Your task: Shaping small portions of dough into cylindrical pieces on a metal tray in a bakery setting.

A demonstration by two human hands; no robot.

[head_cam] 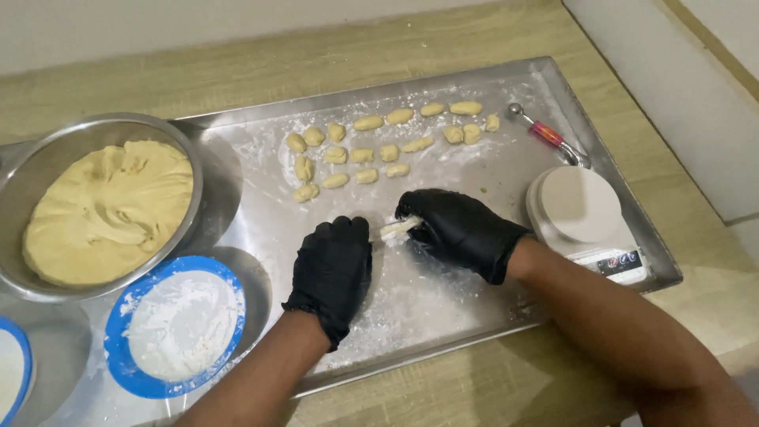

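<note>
Together, both gloved hands work a dough strip (398, 228) on the floured tray (443, 308): right hand (458, 229) pinching it, left hand (334, 265) curled (fingers together) just beside.

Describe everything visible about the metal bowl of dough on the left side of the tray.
The metal bowl is round, shiny and steel-looking, with a thin rolled rim. It stands upright on the left end of the floured metal tray, its left edge cut off by the frame. It holds a large, smooth, pale yellow mass of dough with swirled folds, filling most of it. A blue-rimmed plate of flour lies just in front. Neither hand touches it.
</note>
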